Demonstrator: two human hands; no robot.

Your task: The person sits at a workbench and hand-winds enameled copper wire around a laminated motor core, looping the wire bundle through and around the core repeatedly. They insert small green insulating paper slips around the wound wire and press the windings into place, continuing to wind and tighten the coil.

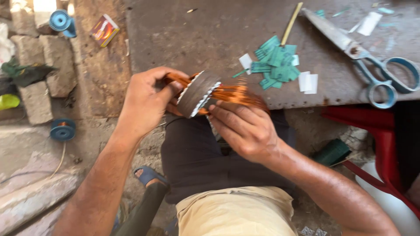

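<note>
Copper-wound stator [199,93] sits gripped between both hands [144,102].

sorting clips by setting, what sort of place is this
Probably a small open-air motor-winding repair spot. Both hands hold a metal stator core wound with copper wire; a worn metal table carries green insulation paper scraps and scissors; blue wire spools lie on rough ground.

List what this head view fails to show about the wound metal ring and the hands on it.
- Copper wire: motion-blurred, single strands unreadable.
- Metal ring: inner side hidden by the left hand and right hand.
- Left fingertips: tucked behind the ring, grip unclear.
- Scissors: handles cut by the right edge.
</note>
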